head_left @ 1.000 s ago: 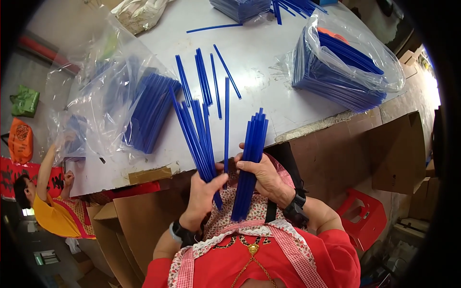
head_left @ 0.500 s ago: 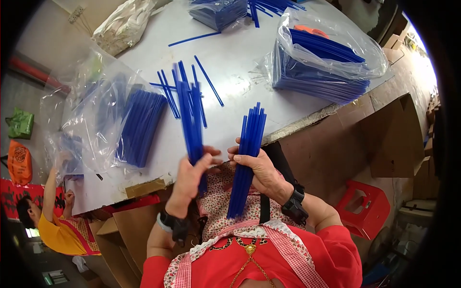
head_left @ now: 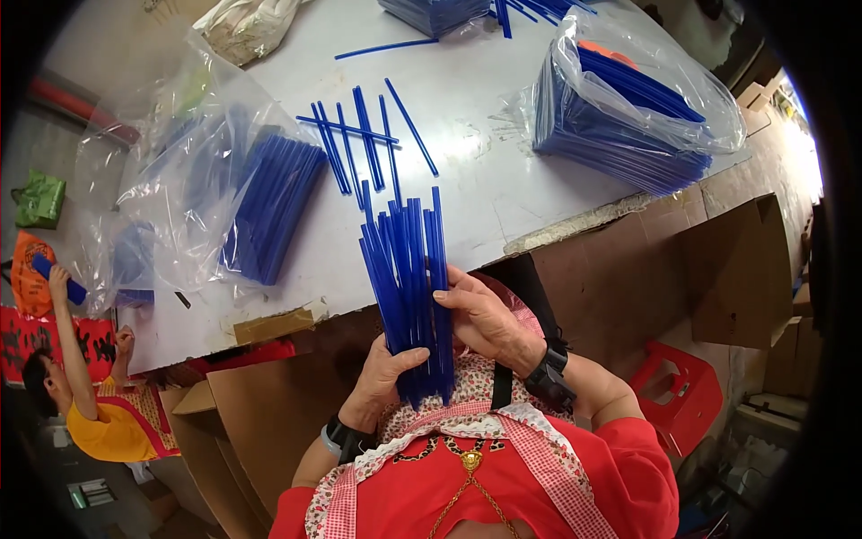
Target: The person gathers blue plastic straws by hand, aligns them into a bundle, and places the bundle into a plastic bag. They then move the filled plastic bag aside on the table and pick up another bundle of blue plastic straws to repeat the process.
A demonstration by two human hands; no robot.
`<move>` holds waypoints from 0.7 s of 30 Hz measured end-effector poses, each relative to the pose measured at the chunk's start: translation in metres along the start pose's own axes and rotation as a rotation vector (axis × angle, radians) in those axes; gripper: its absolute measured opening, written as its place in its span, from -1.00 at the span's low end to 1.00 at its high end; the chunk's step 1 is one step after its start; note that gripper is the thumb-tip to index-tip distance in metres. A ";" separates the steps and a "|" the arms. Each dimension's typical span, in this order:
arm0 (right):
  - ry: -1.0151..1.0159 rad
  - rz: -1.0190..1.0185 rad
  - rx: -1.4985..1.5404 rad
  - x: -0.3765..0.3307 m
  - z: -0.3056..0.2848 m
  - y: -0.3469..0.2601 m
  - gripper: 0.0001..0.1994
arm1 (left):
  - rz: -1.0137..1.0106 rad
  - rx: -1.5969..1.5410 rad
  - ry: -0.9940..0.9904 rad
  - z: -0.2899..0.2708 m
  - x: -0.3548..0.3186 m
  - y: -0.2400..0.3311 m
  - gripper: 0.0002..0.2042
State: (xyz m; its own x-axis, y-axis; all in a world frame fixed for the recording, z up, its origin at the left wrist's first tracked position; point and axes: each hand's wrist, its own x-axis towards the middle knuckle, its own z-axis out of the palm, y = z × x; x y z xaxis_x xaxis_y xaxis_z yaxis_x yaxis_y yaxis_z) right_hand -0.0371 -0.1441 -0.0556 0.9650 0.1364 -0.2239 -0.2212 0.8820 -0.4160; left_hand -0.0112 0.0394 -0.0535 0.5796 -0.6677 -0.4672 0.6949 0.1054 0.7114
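Just past the table's front edge, both my hands hold one loose bundle of blue plastic tubes (head_left: 413, 278). My left hand (head_left: 391, 373) is closed round the lower left side, thumb across the front. My right hand (head_left: 489, 319) grips the right side higher up, its thumb lying on the tubes. The upper ends fan out unevenly; fingers behind the bundle are hidden. Beyond it, several loose blue tubes (head_left: 373, 135) lie scattered on the white table (head_left: 467, 117). To their left, a stack of blue tubes (head_left: 274, 207) sits partly under clear plastic.
A clear bag (head_left: 628, 126) full of blue tubes stands at the table's right edge, an orange item on top. Another tube stack (head_left: 435, 13) is at the back. Cardboard boxes (head_left: 736, 269) and a red stool (head_left: 678, 395) are at right. A co-worker (head_left: 99, 404) in yellow is at far left.
Two separate bundles, one per hand, have come together into one between my hands. My left hand has moved down and nearer me. The co-worker's raised hand now holds a blue bundle.
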 end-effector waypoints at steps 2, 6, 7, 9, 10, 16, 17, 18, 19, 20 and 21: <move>0.027 -0.011 0.014 -0.001 0.002 0.000 -0.53 | 0.009 -0.036 -0.033 -0.005 0.001 -0.002 -0.60; 0.051 0.005 0.020 0.002 -0.002 0.003 -0.51 | -0.001 -0.130 -0.001 -0.005 0.000 -0.004 -0.61; 0.056 0.014 0.021 0.002 -0.003 0.003 -0.51 | 0.001 -0.132 0.000 -0.005 -0.001 -0.005 -0.61; 0.062 0.018 0.016 0.003 -0.003 0.004 -0.51 | -0.041 -0.205 0.023 -0.007 -0.002 -0.006 -0.61; 0.069 0.019 0.012 0.003 -0.003 0.005 -0.52 | -0.062 -0.241 0.035 -0.007 -0.003 -0.006 -0.61; 0.089 0.036 0.023 0.003 -0.005 0.008 -0.53 | -0.038 -0.215 0.074 -0.014 -0.006 -0.024 -0.63; 0.092 0.033 0.023 0.003 -0.005 0.008 -0.53 | -0.029 -0.204 0.072 -0.015 -0.006 -0.025 -0.63; 0.094 0.030 0.024 0.003 -0.005 0.008 -0.54 | -0.020 -0.194 0.070 -0.015 -0.007 -0.025 -0.63; 0.096 0.026 0.023 0.004 -0.005 0.008 -0.54 | -0.019 -0.195 0.071 -0.015 -0.007 -0.026 -0.63; 0.095 0.027 0.023 0.004 -0.005 0.008 -0.54 | -0.012 -0.189 0.077 -0.015 -0.008 -0.026 -0.63; 0.099 0.025 0.026 0.004 -0.005 0.009 -0.55 | -0.005 -0.182 0.083 -0.015 -0.008 -0.026 -0.63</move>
State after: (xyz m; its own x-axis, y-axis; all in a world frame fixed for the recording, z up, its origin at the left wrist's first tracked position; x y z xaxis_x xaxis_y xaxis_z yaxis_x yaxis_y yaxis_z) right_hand -0.0360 -0.1382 -0.0644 0.9404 0.1147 -0.3201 -0.2402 0.8905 -0.3864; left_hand -0.0276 0.0531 -0.0759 0.6040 -0.6060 -0.5176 0.7589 0.2390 0.6057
